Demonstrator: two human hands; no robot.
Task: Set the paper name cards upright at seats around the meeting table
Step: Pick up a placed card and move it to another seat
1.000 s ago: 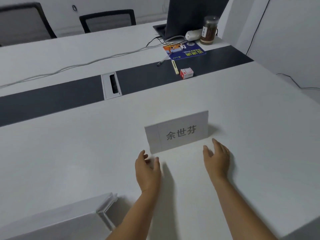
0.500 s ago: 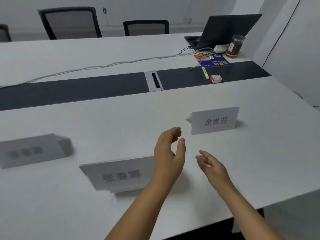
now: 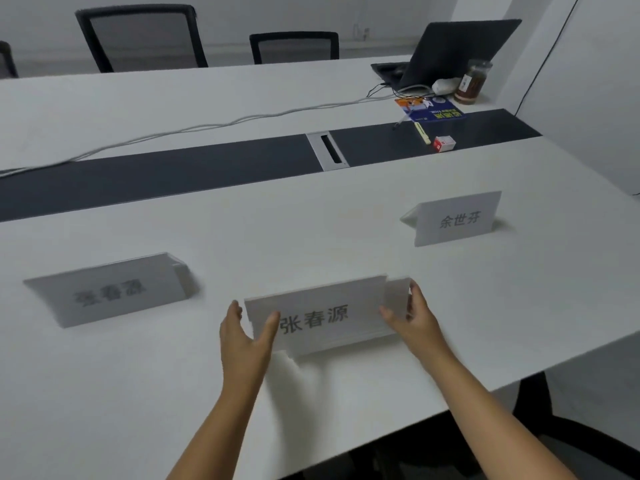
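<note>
White matte desk (image 3: pixel 346 237), dark strip along its middle. Near centre: folded white paper name card (image 3: pixel 318 317), printed black characters, pinched at its left end by the left hand (image 3: pixel 247 336), thumb on the face, and at its right end by the right hand (image 3: pixel 414 318). Left: second card (image 3: pixel 107 289), leaning, print blurred. Right: third card (image 3: pixel 457 218), upright. Far right: glass jar (image 3: pixel 472 83) of brown contents, black laptop (image 3: pixel 450 51), small red-and-white box (image 3: pixel 444 143).
</note>
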